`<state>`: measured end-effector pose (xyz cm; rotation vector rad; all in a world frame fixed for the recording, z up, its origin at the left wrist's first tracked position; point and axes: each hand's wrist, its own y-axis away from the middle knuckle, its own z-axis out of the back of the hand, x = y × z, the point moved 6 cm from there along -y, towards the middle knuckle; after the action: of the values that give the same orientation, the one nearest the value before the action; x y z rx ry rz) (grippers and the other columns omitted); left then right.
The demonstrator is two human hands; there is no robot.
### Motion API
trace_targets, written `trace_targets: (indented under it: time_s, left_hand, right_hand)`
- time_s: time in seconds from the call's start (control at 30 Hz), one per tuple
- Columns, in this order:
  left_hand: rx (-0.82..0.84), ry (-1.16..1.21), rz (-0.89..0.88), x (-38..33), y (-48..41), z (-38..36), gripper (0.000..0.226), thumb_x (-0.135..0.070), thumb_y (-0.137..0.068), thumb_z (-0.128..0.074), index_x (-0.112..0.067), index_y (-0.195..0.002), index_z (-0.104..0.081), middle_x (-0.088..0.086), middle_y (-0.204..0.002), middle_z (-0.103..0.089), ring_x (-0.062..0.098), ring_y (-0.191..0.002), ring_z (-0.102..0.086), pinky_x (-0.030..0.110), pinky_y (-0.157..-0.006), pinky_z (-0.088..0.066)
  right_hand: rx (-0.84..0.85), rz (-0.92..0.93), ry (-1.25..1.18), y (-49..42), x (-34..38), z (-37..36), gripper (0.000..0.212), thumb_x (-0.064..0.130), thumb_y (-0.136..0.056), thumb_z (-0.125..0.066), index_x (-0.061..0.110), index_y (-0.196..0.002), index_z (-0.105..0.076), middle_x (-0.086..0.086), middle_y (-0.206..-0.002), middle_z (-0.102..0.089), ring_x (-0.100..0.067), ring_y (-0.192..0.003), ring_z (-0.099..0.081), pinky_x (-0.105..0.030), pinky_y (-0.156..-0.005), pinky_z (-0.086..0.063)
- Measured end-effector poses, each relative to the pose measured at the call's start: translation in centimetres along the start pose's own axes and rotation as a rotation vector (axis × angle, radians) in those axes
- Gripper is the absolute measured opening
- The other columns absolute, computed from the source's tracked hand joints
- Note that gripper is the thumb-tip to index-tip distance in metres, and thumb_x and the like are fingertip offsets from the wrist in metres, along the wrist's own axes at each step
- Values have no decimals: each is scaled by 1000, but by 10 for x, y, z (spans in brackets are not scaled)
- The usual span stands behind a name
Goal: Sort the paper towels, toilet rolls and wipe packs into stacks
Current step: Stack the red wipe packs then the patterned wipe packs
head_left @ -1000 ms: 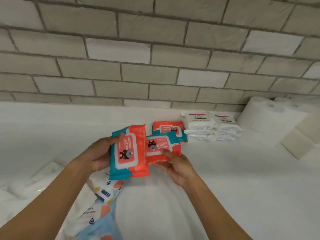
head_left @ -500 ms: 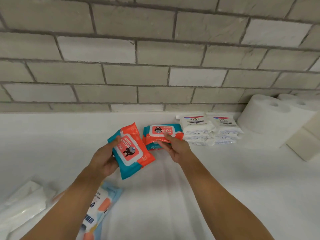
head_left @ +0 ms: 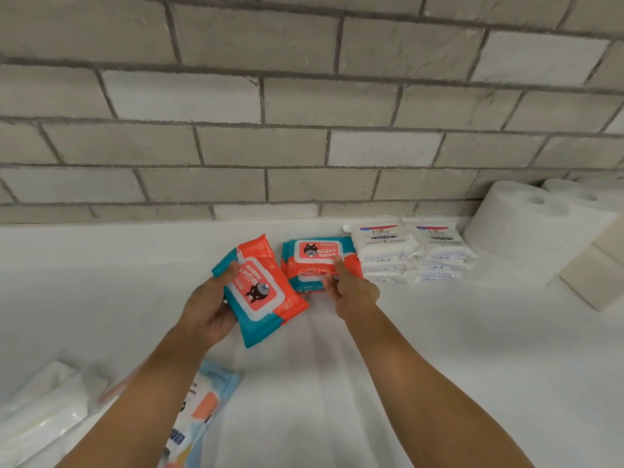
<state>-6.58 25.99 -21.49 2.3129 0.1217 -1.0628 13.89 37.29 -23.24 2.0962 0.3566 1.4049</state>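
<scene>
Head view. The left hand (head_left: pixel 207 304) grasps one red-and-teal wipe pack (head_left: pixel 261 290) above the white bench (head_left: pixel 472 366); its fingers (head_left: pixel 226 275) are clenched around the pack's left edge, with the thumb on the printed face. The pack is tilted, label side up, and clear of the bench surface.

The right hand (head_left: pixel 351 288) reaches to the stack of red-and-teal wipe packs (head_left: pixel 317 261) lying near the back edge of the bench. Its fingertips touch the front edge of the top pack; whether they pinch it or merely rest on it cannot be determined.

Directly to the right of that stack, touching or nearly touching it, are two side-by-side stacks of white Dove wipe packs (head_left: pixel 410 251), also along the back edge. Farther right, at the back right corner, stand white paper rolls (head_left: pixel 537 224) on end, against the brick wall (head_left: pixel 304 106).

At the front left of the bench lie a light-blue wipe pack (head_left: pixel 206 403), partly covered by the left forearm, and a clear-wrapped white pack (head_left: pixel 44 407) at the left edge; both are blurred.
</scene>
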Motion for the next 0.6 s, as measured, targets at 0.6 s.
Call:
trace_targets:
  time_s: [0.6]
  left_hand:
    - [85, -169, -38, 0, 5, -48, 29, -19, -90, -66, -10, -117, -65, 13, -106, -73, 29, -90, -72, 44, -72, -61]
  right_hand:
    - [489, 349, 363, 69, -9, -6, 23, 37, -89, -66, 29, -110, -62, 6, -106, -72, -13, -91, -72, -34, -79, -61]
